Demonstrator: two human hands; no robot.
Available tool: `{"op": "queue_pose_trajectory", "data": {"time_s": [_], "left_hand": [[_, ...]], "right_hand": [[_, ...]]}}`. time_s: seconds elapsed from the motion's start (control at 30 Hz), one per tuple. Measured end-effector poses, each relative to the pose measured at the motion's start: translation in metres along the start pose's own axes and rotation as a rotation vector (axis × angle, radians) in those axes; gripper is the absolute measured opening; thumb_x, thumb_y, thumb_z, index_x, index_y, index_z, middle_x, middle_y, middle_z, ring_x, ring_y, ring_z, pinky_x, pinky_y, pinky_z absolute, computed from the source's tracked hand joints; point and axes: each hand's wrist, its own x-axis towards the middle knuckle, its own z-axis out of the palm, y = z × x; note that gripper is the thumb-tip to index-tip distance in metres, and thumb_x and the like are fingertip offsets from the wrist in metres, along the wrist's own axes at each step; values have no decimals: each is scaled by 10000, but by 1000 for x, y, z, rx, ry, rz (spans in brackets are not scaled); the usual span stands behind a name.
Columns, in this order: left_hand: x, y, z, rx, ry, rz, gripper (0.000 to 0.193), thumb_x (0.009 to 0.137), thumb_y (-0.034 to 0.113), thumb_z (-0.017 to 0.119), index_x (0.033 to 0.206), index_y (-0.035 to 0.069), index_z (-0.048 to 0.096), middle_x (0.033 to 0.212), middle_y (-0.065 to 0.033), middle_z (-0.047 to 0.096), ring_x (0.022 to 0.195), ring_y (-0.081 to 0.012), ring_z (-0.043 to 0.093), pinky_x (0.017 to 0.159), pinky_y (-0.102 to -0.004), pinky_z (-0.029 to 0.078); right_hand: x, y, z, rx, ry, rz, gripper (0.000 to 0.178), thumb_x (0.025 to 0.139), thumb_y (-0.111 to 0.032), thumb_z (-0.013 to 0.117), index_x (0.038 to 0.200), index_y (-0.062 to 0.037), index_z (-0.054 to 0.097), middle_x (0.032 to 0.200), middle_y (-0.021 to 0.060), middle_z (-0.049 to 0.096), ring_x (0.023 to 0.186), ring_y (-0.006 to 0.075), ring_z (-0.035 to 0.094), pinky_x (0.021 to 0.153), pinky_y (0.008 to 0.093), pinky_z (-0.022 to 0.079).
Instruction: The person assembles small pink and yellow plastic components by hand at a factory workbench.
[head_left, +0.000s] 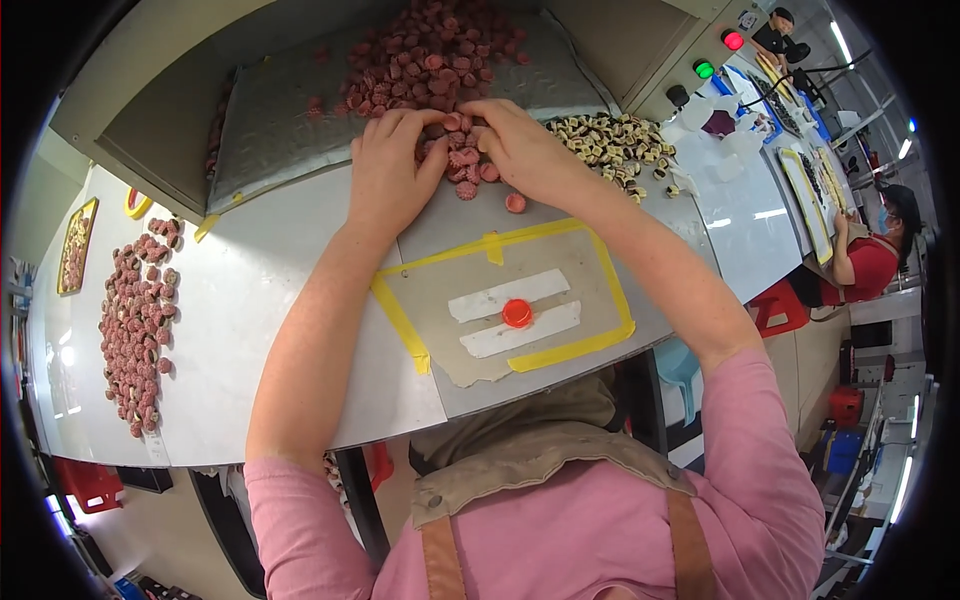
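Observation:
My left hand (395,165) and my right hand (528,148) curve around a small cluster of pink ridged caps (463,158) at the front edge of a dark, sheet-lined tray (280,130). The left thumb and fingers stand apart, with caps beside them. Against the cluster's other side rest the right fingertips, partly hidden by the caps. A large heap of the same pink caps (430,60) lies just beyond. One loose pink cap (515,203) sits nearer me, below my right hand. Closer still, a red round cap (517,313) is on a taped grey board (440,290).
Cream-and-dark small pieces (620,145) spread right of my hands. Pink-and-dark pieces (140,330) lie on the left table, near a yellow-rimmed tray (77,245). The machine housing (660,45) arches over the heap. At far right a person in red (870,265) works.

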Motion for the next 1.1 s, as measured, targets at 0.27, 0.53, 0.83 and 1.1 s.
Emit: {"op": "queue_pose_trajectory", "data": {"time_s": [0.27, 0.53, 0.83, 1.1], "left_hand": [[7, 11, 0, -141, 3, 16, 232, 821, 232, 647, 1027, 126, 653, 976, -53, 613, 964, -269, 547, 835, -408, 404], [-4, 22, 11, 12, -128, 260, 227, 790, 279, 707, 962, 132, 688, 1027, -57, 594, 1009, -256, 539, 859, -381, 415], [-7, 42, 18, -7, -163, 205, 158, 799, 206, 696, 897, 85, 664, 983, -60, 603, 957, -253, 561, 823, -372, 423], [-28, 50, -16, -531, -207, -361, 176, 869, 109, 649, 1010, 5, 627, 952, -47, 668, 774, -93, 623, 683, -223, 473]], "right_hand": [[-4, 55, -40, -180, 118, -173, 278, 964, -162, 460, 1193, -51, 571, 1145, 118, 558, 997, 233, 582, 864, 320, 456], [-33, 66, -48, -291, 20, -272, 200, 897, -154, 570, 1044, -37, 639, 950, 99, 634, 913, 276, 593, 823, 370, 459], [-56, 95, -44, -305, 145, -351, 194, 873, -190, 597, 1037, -90, 624, 928, 75, 642, 913, 270, 591, 829, 385, 438], [-65, 101, -38, -207, 237, -404, 235, 905, -290, 546, 1013, -89, 597, 914, 89, 607, 842, 246, 592, 743, 382, 481]]}}
